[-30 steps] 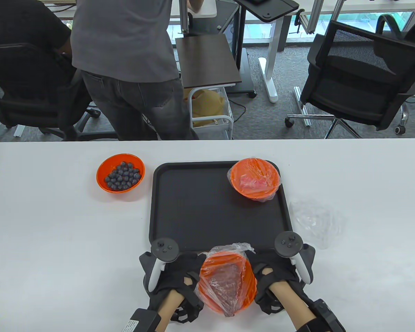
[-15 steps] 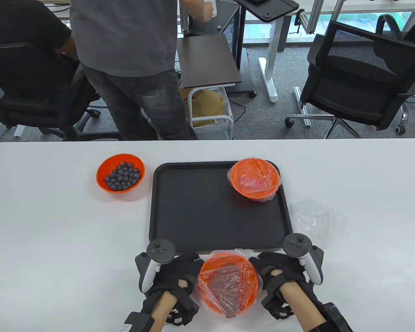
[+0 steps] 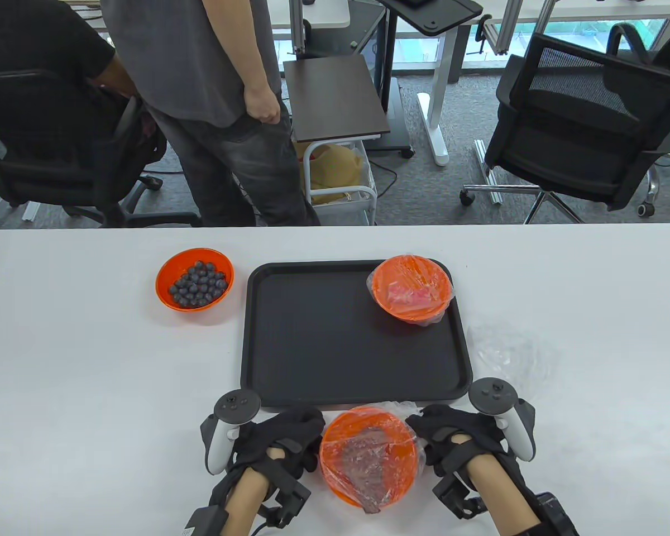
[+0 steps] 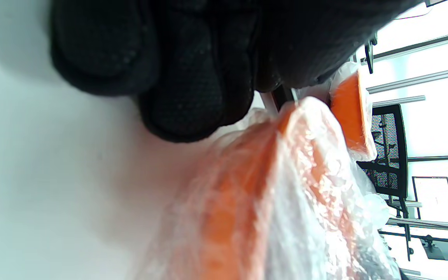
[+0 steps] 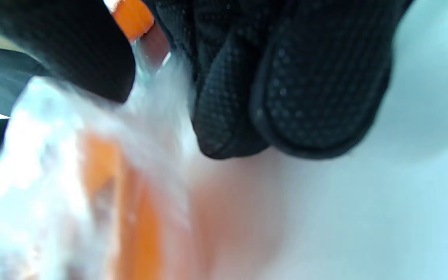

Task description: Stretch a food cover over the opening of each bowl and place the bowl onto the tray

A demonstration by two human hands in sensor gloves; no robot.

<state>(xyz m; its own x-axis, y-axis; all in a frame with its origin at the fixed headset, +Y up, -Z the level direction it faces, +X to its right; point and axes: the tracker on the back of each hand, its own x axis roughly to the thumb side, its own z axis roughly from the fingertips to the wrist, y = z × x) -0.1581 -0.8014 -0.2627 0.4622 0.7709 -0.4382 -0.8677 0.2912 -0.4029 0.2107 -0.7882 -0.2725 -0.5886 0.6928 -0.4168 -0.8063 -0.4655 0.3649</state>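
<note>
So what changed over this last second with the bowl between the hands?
The near bowl, tilted a second ago, now sits level on the table. Its cover, bunched above the far rim, is pulled down. The left hand and right hand slid apart, grip kept. Tray, covered bowl and blueberry bowl unchanged.

left hand (image 3: 282,441), right hand (image 3: 444,435), seemingly curled

Crinkled clear plastic cover (image 3: 368,472); glossy orange bowl (image 3: 335,441); matt black tray (image 3: 324,335).

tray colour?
Black, matte. The tray shows best in the table view.
</note>
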